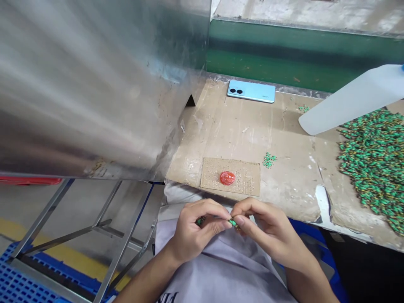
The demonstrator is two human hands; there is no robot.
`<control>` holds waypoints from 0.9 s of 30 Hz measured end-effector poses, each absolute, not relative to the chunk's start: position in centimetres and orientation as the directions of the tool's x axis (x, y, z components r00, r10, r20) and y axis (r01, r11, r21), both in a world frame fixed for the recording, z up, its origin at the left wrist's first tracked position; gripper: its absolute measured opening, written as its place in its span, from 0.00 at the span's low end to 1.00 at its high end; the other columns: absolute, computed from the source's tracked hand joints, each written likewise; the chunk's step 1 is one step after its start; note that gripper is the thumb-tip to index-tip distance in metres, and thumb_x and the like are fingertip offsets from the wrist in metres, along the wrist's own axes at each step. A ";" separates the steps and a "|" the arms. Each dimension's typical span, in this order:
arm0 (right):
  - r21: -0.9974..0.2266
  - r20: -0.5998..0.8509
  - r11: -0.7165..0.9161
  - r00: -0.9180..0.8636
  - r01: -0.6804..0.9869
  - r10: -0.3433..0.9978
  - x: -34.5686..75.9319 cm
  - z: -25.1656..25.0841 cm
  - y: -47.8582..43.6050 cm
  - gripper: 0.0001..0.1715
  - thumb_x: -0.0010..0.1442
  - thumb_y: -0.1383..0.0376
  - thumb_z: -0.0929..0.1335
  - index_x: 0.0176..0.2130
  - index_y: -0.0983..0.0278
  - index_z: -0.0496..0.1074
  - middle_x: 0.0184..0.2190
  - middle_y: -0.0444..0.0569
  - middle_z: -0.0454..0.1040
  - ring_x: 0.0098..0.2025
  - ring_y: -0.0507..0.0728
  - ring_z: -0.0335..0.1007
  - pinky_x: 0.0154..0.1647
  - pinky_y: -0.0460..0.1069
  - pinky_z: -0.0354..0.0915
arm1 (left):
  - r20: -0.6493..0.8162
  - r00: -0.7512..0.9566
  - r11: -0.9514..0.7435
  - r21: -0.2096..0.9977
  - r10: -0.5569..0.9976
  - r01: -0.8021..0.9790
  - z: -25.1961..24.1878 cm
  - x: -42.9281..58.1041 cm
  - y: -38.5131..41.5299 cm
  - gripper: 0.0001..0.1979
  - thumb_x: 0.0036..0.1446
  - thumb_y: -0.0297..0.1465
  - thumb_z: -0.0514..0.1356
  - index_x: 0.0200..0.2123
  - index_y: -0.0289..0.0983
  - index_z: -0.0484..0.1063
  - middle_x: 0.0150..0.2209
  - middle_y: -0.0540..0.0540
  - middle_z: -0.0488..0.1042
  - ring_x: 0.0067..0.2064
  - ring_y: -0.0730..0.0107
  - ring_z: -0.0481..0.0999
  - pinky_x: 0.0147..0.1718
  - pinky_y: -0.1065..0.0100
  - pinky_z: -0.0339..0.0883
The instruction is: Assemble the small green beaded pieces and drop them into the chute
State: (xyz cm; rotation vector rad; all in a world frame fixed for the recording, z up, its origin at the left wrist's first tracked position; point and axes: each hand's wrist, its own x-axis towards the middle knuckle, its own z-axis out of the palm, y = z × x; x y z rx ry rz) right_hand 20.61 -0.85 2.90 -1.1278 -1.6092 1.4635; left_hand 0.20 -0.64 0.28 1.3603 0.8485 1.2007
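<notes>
My left hand (194, 229) and my right hand (263, 229) meet just below the table's front edge, over my lap. Both pinch a small green part (232, 222) between thumb and fingertips. More green shows inside the left hand's curled fingers at another small green piece (199, 220). A red blob (227, 177) lies on a small cardboard square (246, 179) on the table right above my hands.
A large heap of small green parts (374, 158) covers the table's right side, a small cluster (269, 160) sits nearer. A light blue phone (251, 91) lies at the back. A white plastic bottle (350, 101) lies tilted at right. A big metal chute (94, 84) fills the left.
</notes>
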 end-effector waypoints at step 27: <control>-0.990 -0.104 -0.050 -0.440 0.132 0.892 21.0 2.9 -1.0 0.09 0.74 0.61 0.68 0.39 0.60 0.73 0.26 0.41 0.75 0.26 0.49 0.67 0.27 0.44 0.64 | 0.213 0.294 -0.166 0.970 0.932 -0.175 0.1 0.2 -0.6 0.04 0.65 0.32 0.70 0.38 0.37 0.82 0.32 0.46 0.84 0.29 0.72 0.78 0.30 0.73 0.69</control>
